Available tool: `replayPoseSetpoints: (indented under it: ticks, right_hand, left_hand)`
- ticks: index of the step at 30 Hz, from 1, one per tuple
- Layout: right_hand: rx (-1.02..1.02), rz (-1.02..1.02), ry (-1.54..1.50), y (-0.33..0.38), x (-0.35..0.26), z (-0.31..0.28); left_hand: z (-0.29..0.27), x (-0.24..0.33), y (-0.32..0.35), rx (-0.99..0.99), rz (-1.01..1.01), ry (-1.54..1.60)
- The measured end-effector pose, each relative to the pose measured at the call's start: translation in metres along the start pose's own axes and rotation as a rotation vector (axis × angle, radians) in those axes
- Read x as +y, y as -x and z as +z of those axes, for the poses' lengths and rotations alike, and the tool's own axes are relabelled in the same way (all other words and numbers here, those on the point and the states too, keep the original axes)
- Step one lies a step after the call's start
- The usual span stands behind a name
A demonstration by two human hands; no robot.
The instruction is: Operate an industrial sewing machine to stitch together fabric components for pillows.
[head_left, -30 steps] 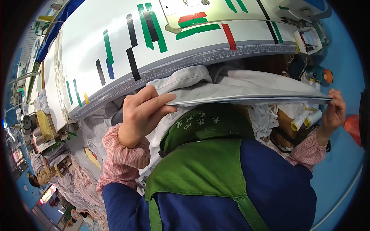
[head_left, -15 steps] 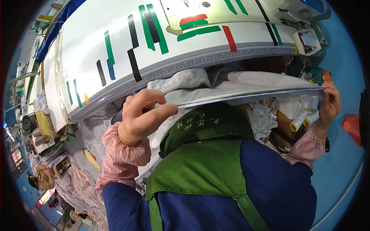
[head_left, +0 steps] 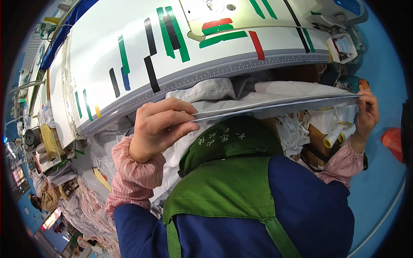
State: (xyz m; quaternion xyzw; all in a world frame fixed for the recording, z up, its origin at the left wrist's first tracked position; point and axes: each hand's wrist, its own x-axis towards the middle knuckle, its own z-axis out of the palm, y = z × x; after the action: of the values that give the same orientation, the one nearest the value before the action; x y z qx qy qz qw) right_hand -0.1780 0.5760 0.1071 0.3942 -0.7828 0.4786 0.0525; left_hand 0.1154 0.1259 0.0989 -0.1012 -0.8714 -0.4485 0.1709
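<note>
A long piece of light grey fabric (head_left: 275,103) is stretched between my two hands, its folded edge drawn out in a nearly straight line above my lap. My left hand (head_left: 165,127) pinches the left end of that edge between thumb and fingers. At the right end, my right hand (head_left: 367,111) grips the fabric's narrow corner. More of the grey cloth hangs in loose folds behind the edge, against the front of the white sewing table (head_left: 107,43). What lies under the folds is hidden.
A ruler strip (head_left: 206,75) runs along the table's front edge, with strips of coloured tape behind it. A small white box (head_left: 343,46) sits at the table's right end. Thread cones (head_left: 333,136) and white scraps (head_left: 292,133) lie below. Heaped cloth (head_left: 86,206) fills the lower left.
My left hand's fingers have closed down over the fabric edge, where the index finger was raised and curled before. The right hand keeps its hold, barely shifted.
</note>
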Motion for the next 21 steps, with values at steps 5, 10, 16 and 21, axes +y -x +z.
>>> replayPoseSetpoints:
  ticks: [5, 10, 16, 21]
  right_hand:
    - [0.009, -0.050, 0.041, -0.004, -0.005, 0.001]
    - [0.038, -0.014, -0.019, -0.004, -0.006, -0.001]
    - [0.079, -0.002, -0.025, -0.006, -0.006, -0.005]
    - [0.004, -0.084, 0.010, -0.011, -0.010, -0.003]
  left_hand:
    - [-0.001, 0.008, -0.002, 0.011, -0.122, 0.066]
    - [-0.001, 0.010, -0.005, 0.084, -0.109, 0.040]
    - [0.000, 0.012, -0.006, 0.115, -0.136, 0.017]
    - [0.002, 0.012, -0.007, 0.158, -0.181, -0.049]
